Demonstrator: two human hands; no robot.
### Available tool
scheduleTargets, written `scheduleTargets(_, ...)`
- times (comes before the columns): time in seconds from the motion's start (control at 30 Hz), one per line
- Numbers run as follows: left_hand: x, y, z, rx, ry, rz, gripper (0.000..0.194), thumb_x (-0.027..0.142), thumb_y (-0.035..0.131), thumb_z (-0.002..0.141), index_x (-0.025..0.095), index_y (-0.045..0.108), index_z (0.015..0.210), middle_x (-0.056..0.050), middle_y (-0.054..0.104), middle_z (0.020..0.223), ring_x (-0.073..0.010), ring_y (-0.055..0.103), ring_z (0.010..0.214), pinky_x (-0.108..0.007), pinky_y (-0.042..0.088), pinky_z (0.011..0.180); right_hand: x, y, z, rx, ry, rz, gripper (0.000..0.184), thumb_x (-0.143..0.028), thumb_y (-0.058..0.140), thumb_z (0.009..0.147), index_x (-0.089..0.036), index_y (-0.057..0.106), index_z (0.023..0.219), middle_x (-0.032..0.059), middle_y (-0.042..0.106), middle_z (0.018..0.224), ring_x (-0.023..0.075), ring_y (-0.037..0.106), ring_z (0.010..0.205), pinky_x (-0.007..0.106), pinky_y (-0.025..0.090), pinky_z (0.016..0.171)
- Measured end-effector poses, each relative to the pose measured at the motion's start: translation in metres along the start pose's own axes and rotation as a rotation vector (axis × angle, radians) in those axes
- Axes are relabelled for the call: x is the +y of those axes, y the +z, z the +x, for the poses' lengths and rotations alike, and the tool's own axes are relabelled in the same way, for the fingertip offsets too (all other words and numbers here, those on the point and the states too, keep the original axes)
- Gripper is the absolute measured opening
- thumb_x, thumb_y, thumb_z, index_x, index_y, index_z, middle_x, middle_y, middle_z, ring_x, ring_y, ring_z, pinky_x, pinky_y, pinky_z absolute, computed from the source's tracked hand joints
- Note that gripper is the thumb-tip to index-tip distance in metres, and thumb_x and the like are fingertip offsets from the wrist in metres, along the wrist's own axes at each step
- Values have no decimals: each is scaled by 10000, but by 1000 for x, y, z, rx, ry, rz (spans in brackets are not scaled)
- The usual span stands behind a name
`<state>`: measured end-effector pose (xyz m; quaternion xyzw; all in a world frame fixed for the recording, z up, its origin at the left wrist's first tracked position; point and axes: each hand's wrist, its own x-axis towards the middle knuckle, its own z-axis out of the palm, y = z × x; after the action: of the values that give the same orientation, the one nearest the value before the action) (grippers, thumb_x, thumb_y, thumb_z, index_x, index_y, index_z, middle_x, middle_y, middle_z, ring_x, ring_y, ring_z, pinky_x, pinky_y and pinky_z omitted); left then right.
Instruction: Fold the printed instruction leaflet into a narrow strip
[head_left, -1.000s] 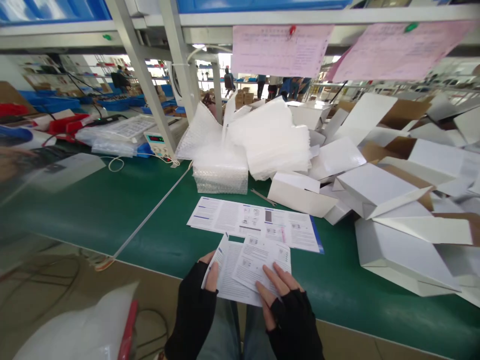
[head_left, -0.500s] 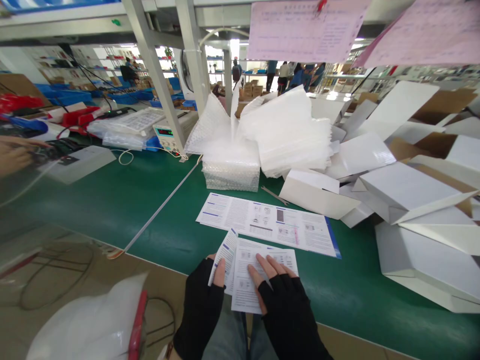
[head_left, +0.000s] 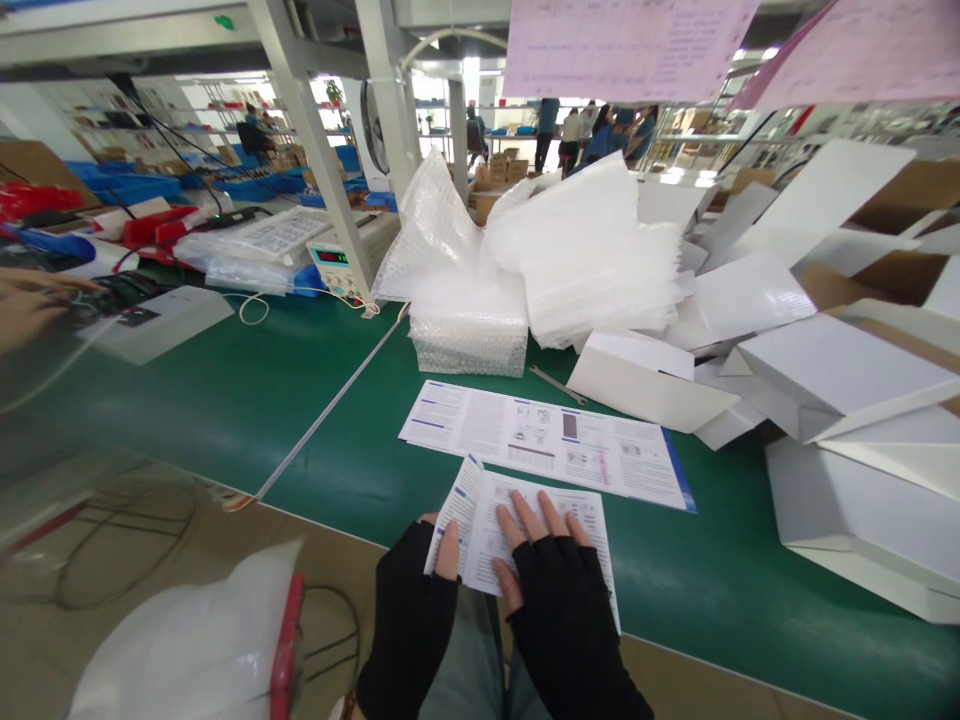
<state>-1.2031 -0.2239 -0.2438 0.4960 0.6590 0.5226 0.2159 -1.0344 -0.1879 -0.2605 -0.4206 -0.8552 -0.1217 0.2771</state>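
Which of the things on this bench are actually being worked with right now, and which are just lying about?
In hand:
left hand
right hand
folded leaflet

Lying about:
open leaflet
bubble wrap stack
white boxes
power supply
metal tweezers

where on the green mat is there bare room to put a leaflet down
Free: the wide green mat left of the white rail, up to the grey device, and the strip between the flat leaflet and white boxes. Crowded: bubble wrap and boxes behind. Both hands press a folded leaflet.

Two leaflets (head_left: pixel 525 530), two gloved hands (head_left: pixel 559 610)
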Motion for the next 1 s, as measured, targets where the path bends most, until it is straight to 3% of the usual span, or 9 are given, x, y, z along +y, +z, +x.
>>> scheduleTargets(0.23,0,-1,5,20,87,72,280,388,549,1001,172,629,842,-45,686,774,-141,649,654,-218,475,527,-8,0,-1,-16,38,16,443,-203,507,1012,-175,516,1455,73,403,1558,371,343,1446,610,355,1107)
scheduleTargets(0.77,-3,-2,3,4,50,90,290,416,549,997,164,644,888,-67,698,855,-160,665,731,-237,508,592,-11,1,1,-26,60,33,471,-174,534,989,-170,514,1459,93,394,1561,390,334,1448,634,387,1092)
scheduleTargets(1.0,2,-3,5,-12,134,120,235,347,524,1016,176,646,911,-46,694,846,-151,665,738,-232,511,606,-11,2,0,-34,59,20,462,-174,532,989,-184,525,1450,87,399,1560,380,326,1455,622,377,1108)
